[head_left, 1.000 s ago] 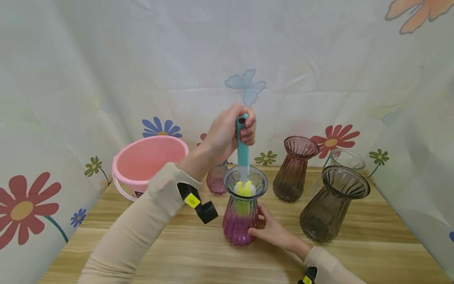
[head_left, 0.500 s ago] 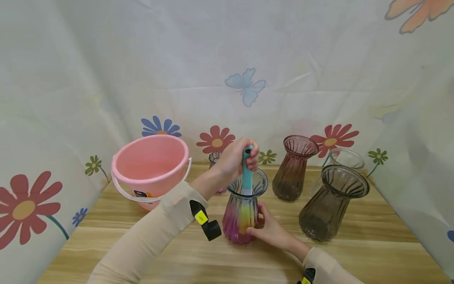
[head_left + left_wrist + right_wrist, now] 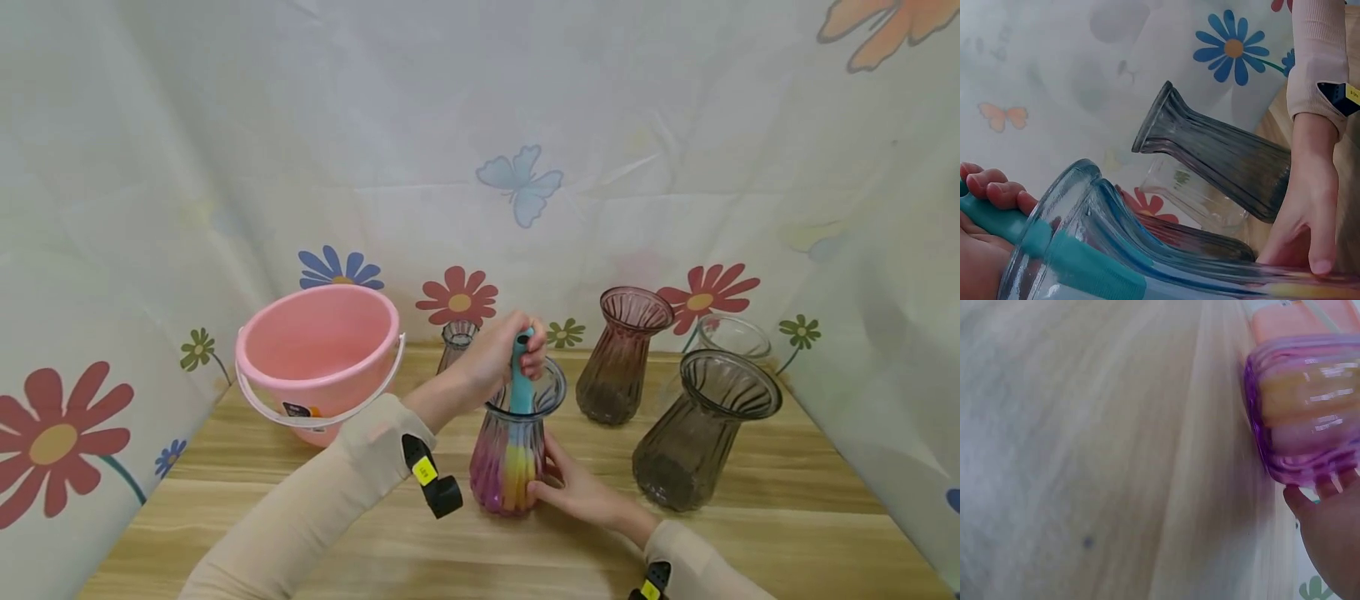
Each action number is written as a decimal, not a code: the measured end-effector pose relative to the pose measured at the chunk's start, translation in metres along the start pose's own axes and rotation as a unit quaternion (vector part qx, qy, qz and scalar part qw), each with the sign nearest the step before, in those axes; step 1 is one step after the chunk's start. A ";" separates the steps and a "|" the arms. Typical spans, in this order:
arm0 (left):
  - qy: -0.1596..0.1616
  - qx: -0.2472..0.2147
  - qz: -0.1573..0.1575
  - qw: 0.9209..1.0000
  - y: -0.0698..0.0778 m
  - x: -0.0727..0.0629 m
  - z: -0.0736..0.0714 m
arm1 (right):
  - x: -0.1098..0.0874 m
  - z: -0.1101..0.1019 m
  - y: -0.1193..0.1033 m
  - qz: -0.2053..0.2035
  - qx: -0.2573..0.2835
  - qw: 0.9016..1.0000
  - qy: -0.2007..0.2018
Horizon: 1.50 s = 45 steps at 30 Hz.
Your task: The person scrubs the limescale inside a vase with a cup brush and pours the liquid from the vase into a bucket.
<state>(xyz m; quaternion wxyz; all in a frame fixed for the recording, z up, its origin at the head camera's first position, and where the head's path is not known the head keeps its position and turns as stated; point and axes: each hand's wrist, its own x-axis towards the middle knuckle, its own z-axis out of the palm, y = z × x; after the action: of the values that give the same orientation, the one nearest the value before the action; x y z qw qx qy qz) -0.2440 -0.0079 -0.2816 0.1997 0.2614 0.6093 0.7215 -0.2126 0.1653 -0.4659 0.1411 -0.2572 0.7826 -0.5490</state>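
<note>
A ribbed glass vase point(image 3: 489, 454), purple at the base and bluish at the flared rim, stands upright on the wooden table. Inside it is a bottle brush point(image 3: 521, 392) with a turquoise handle, its yellow and white head down at the vase's bottom. My left hand point(image 3: 497, 360) grips the top of the handle, right at the rim. Low on the vase's right side, my right hand point(image 3: 583, 493) holds it, thumb in front and fingers behind. In the right wrist view the purple base point(image 3: 1257, 412) shows the yellow head through the glass, with fingertips of the right hand point(image 3: 1338, 531) against it.
A pink bucket point(image 3: 322, 387) with a white handle stands at left. Behind my left hand is a smaller vase point(image 3: 457, 335). To the right are a reddish vase point(image 3: 617, 367), a grey vase point(image 3: 686, 450) and a clear vase point(image 3: 731, 333) partly hidden behind the grey one.
My left hand has pushed the brush down, its head going from the vase's neck to the bottom; the last half second shows a smaller drop. The right hand has stayed on the vase.
</note>
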 end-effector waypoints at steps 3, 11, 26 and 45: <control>0.013 -0.010 0.001 1.000 0.005 -0.001 0.001 | -0.001 -0.002 0.003 -0.017 0.007 1.000 -0.008; 0.017 -0.024 0.048 0.998 0.054 -0.003 0.008 | 0.001 0.003 0.009 -0.028 -0.026 0.999 0.024; 0.031 -0.048 0.097 0.994 0.086 -0.005 0.008 | 0.004 0.012 0.004 0.006 -0.011 0.998 0.063; 0.001 -0.025 0.001 1.000 0.005 -0.004 0.002 | 0.004 0.017 -0.001 0.009 -0.035 0.996 0.084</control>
<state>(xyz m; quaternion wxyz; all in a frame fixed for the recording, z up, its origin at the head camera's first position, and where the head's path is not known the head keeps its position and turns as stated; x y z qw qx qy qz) -0.2399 -0.0099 -0.2766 0.2051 0.2562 0.5913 0.7366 -0.2066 0.1495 -0.4706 0.0709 -0.2074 0.8127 -0.5398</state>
